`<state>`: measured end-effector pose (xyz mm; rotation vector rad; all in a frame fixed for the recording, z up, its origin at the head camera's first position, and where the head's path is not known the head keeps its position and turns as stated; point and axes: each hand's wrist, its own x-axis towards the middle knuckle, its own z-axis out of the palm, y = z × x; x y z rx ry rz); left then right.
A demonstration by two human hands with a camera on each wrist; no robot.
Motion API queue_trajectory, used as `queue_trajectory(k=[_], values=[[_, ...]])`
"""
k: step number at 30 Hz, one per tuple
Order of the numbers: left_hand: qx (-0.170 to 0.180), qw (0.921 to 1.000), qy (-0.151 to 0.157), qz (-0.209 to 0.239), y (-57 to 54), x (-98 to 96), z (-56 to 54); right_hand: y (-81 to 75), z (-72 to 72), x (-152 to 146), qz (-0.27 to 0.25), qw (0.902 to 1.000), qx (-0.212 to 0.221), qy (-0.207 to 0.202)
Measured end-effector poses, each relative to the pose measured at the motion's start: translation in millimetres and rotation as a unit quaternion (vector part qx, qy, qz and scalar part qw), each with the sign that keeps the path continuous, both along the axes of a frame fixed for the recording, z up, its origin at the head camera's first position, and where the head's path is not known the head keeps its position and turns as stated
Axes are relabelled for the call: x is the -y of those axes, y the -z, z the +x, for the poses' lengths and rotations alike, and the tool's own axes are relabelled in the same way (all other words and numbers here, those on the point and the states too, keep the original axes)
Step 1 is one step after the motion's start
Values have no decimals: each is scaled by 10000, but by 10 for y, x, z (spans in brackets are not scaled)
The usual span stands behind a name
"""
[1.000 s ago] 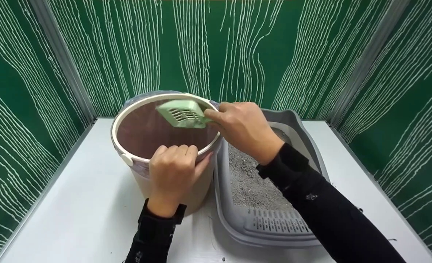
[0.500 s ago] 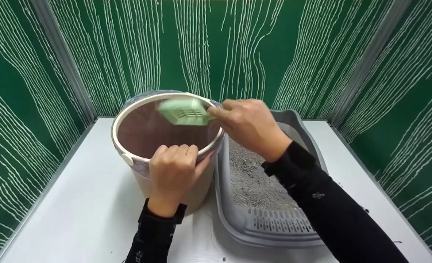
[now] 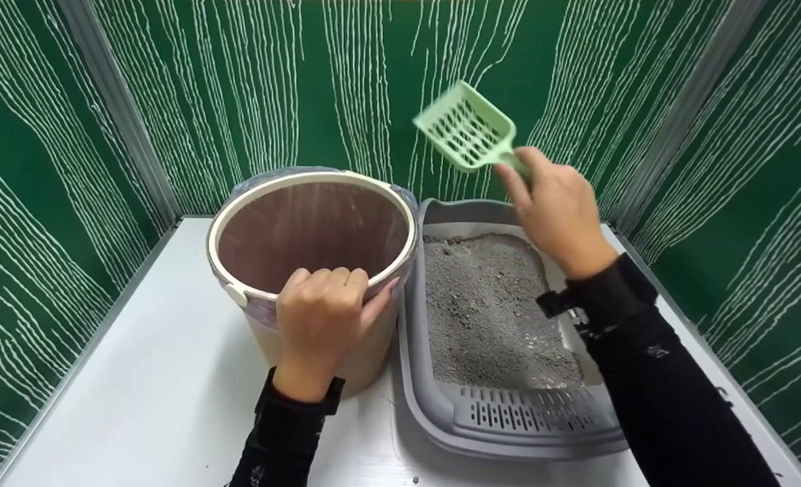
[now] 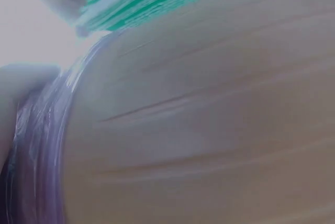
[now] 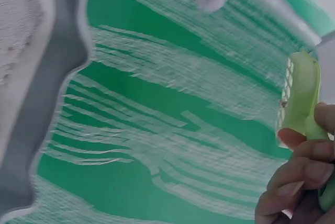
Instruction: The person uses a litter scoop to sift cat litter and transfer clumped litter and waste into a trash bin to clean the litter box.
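My right hand (image 3: 559, 210) grips the handle of a light green slotted litter scoop (image 3: 468, 128), raised above the back of the litter box. No litter shows in its slotted bowl in the head view. In the right wrist view the fingers curl round the handle of the scoop (image 5: 303, 93). My left hand (image 3: 321, 311) holds the near rim of a round beige trash bin (image 3: 255, 335), fingers over the edge and thumb outside. A clear plastic liner (image 3: 262, 311) is folded over that rim. The bin's bottom is out of sight.
A grey litter box (image 3: 427, 423) with grey litter (image 3: 482, 311) stands right against the bin. Its front ledge is slotted. Green panels (image 3: 346, 81) with white streaks enclose the white table (image 3: 157, 379) on the back and both sides. Small dark specks lie on the table.
The scoop has moved from over the bin's opening up and to the right, above the litter box's back edge, its bowl now facing up. My left hand keeps its place on the rim.
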<state>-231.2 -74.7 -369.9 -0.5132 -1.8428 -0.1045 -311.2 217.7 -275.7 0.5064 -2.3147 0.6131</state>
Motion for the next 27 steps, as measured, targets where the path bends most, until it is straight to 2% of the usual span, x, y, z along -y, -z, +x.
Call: queue_trajectory(k=[3, 7, 10, 13, 16, 20, 27], values=[[21, 10000, 69, 21, -6, 25, -4, 117, -63, -215, -26, 9959, 792, 432], [97, 9998, 168, 45, -12, 63, -2, 292, -138, -488, 31, 9832, 1662, 748], [221, 9995, 233, 48, -21, 117, -11, 406, -191, -668, 87, 9714, 2252, 751], [339, 9991, 260, 82, -36, 196, -38, 508, -247, -829, 361, 9601, 2692, 663], [388, 9989, 233, 118, -43, 288, -81, 610, -294, -985, 756, 9561, 2764, 611], [426, 9989, 147, 111, -48, 403, -149, 705, -326, -1204, 1106, 9572, 2581, 707], [704, 9974, -87, 122, -89, 633, -237, 694, -358, -1531, 1434, 9588, 2343, 730]])
